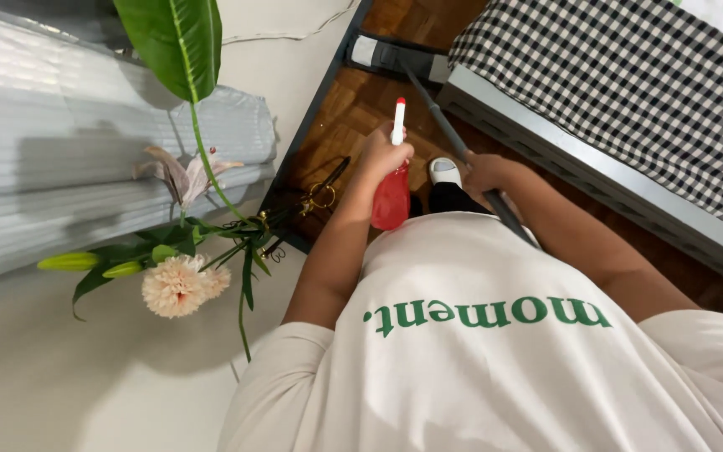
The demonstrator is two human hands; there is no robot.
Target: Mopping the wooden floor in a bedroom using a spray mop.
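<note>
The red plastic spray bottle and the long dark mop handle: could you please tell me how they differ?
The red plastic spray bottle is short and hangs upright from the left hand; the long dark mop handle is thin, slanting from the right hand to the floor. The bottle is bright, the handle dull. Each is gripped by one hand.

a single head-worn camera looks steeply down the person's own chest, close to the shirt [479, 351], taking in both forearms, the wooden floor [345, 109] and bed edge [596, 180] beyond
</note>
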